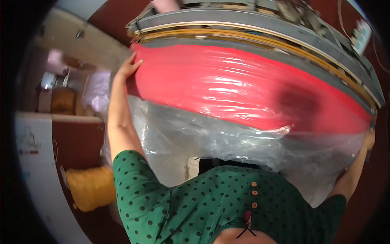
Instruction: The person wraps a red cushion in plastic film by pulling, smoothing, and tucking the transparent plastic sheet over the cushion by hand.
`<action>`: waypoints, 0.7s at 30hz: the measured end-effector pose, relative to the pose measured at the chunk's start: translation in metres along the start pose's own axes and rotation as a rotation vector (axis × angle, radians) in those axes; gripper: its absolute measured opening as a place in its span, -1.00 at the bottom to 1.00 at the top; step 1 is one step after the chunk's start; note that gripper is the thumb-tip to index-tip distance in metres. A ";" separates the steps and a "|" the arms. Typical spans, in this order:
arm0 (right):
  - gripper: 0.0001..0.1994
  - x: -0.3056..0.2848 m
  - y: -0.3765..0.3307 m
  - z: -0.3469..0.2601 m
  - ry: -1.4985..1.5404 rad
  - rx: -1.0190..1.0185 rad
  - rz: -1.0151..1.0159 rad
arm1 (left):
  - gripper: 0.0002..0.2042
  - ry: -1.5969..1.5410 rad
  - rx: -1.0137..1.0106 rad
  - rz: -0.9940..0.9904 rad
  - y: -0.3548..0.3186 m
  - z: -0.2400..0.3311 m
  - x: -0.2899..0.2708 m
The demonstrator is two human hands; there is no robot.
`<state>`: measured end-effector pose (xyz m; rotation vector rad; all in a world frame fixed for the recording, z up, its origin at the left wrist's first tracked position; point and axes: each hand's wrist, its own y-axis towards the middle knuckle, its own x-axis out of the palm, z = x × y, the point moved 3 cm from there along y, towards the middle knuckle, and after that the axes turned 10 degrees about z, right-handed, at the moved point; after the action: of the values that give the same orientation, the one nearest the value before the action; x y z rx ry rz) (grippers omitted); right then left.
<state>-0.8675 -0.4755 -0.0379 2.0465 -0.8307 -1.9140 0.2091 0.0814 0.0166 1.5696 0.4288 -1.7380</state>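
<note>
Two hands, spread wide: left hand [130, 68] at the left end of the red cloth [191, 73], right hand [369, 140] at its right end. Left thumb stood apart from the fingers along the edge; right was small and blurred. Couldn't tell if either was pinching or just resting.

The red cloth lay in a broad band across the middle, just on the person's side of a long frame, with clear plastic sheet [191, 122] over it and down toward the green dotted top [195, 195]. Cloth looked light for its size, soft, floppy, likely to sag if held at one end. Plastic looked thin, slick, crinkly; likely to slide or tear under a hard pull. Best hold: both end edges, cloth and plastic pinched together, even tension.

In the way: yellow bars [227, 33] and grey beam [243, 17] ran along the far side, limiting reach there. Loose plastic bunched near the body could snag. Dark shadow fell on the cloth's right part, making detail hard to read.

Around: orange bundle [91, 188] lower left, lilac plastic bag [97, 91] beyond the left forearm, white power strip [360, 37] upper right, well apart from the hands.
</note>
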 end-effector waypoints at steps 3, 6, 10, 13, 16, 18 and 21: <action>-0.61 -0.025 -0.008 0.003 0.251 0.058 0.041 | -0.61 0.126 0.026 0.048 0.033 0.111 -0.010; -0.62 -0.036 -0.022 -0.053 0.205 -0.322 0.198 | -0.77 -0.507 0.209 0.118 0.019 0.213 0.000; -0.74 -0.009 -0.030 -0.051 1.003 0.045 0.032 | -0.83 -0.931 0.337 -0.417 -0.099 0.470 0.015; -0.71 -0.029 -0.023 -0.037 0.795 0.080 0.098 | -0.83 -0.989 0.573 -0.746 -0.203 0.623 0.014; -0.69 -0.038 -0.029 -0.040 0.818 0.058 0.214 | -0.80 -0.904 0.958 -0.681 -0.273 0.718 0.029; -0.69 -0.050 -0.033 -0.051 0.763 0.051 0.180 | -0.76 -0.696 1.021 -0.399 -0.296 0.753 0.046; -0.68 -0.057 -0.036 -0.055 0.713 0.100 0.159 | -0.66 -0.756 0.917 -0.782 -0.311 0.775 0.056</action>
<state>-0.8048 -0.4270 -0.0013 2.3812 -0.8629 -0.9481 -0.5564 -0.2551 0.0433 1.1410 -0.2375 -3.2639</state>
